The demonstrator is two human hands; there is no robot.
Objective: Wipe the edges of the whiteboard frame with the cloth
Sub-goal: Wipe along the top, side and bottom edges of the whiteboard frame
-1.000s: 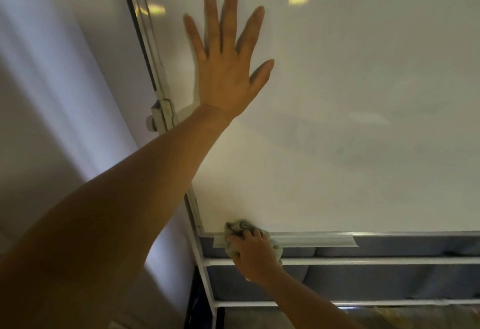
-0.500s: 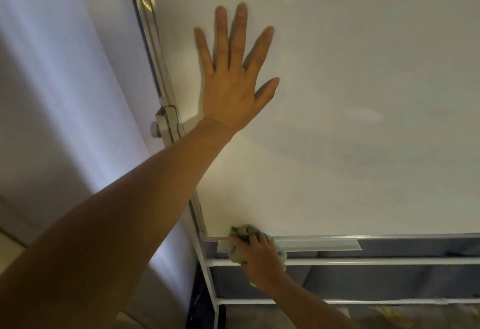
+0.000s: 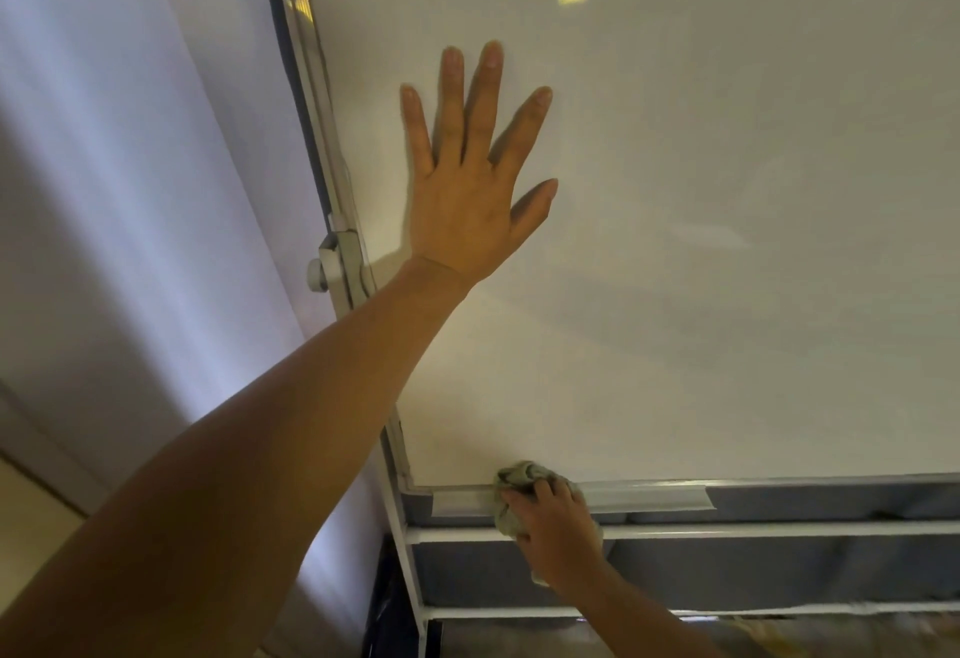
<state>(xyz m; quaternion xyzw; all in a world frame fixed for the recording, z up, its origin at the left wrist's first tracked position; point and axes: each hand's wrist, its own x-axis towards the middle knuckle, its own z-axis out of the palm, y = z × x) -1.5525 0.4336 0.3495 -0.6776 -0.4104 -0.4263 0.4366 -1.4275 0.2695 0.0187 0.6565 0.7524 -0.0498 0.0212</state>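
Cloth bunched under right hand on bottom frame edge.
Fingers curled round it; left hand flat, spread on whiteboard. 1 cloth, 2 hands.

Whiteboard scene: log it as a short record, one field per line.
left hand: flat on the whiteboard, fingers spread
right hand: grip closed on the cloth
cloth position: on the bottom frame edge, near the lower left corner
left frame edge: no hand or cloth on it
board surface: blank, with light reflections
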